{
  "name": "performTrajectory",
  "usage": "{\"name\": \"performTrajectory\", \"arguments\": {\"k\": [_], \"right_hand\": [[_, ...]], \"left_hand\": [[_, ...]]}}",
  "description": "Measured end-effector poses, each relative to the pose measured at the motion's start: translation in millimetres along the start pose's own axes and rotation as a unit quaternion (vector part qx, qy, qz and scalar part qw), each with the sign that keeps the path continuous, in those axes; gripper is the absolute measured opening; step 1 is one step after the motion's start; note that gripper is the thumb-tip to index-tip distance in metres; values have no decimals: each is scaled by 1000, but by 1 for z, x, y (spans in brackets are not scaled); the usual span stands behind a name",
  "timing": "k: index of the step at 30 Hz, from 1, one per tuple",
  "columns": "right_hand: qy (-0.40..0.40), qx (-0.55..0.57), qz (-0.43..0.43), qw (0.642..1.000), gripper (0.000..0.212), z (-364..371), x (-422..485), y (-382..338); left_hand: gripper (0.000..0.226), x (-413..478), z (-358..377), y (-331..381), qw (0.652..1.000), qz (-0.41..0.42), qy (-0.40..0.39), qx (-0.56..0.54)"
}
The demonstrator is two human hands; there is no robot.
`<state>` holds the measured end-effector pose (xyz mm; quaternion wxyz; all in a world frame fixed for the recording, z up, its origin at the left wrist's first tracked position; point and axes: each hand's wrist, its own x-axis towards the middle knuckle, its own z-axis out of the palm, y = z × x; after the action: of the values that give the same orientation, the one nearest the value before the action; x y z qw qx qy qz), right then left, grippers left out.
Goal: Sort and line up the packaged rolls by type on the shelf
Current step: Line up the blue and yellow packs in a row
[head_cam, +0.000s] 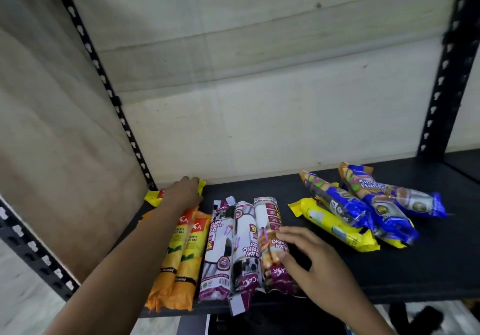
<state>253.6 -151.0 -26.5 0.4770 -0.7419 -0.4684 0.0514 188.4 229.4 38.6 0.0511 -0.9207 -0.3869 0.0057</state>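
Observation:
On the black shelf (405,269) lie packaged rolls in groups. At the left, two orange rolls (183,259) lie side by side, with a yellow roll (155,196) behind them against the wall. My left hand (185,192) rests on that yellow roll, fingers closed over it. Three white-and-purple rolls (242,246) lie side by side in the middle. My right hand (306,254) lies flat against the right side of the rightmost one, fingers spread. At the right, three blue rolls (374,205) and a yellow roll (335,224) lie slanted in a loose heap.
Black perforated uprights stand at the back left (104,80) and back right (446,70). A pale wall closes the back of the shelf. Bare shelf surface lies between the white rolls and the blue heap, and in front of the heap.

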Motion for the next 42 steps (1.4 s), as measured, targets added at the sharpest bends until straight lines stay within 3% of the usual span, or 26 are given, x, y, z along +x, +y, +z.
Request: {"name": "performTrajectory", "arguments": {"k": [4,13,18,23,30,33,37,42], "right_hand": [[-18,-38,1,999,34,0,-1,-4],[-39,-85,-9,996,39,1,-4,-8],[-34,-87,-15,996,36,-1,-4,-11],[-24,-59,-15,998,40,0,-2,-8],[-10,-17,-2,1000,37,0,-2,-8],[26,21,1,999,31,-1,-2,-9],[95,64,1,993,21,-7,-10,-13],[153,33,-1,988,29,-28,-27,-9]], "left_hand": [[60,2,6,6,1000,-18,13,14],[48,3,5,8,997,-12,54,-47],[75,-2,-5,5,994,15,85,-63],[64,-27,-34,12,979,84,150,-108],[55,-113,-67,60,929,233,211,-197],[56,-153,-67,86,905,307,211,-205],[61,-184,-63,115,890,338,201,-230],[63,-209,-50,147,863,388,188,-262]]}}
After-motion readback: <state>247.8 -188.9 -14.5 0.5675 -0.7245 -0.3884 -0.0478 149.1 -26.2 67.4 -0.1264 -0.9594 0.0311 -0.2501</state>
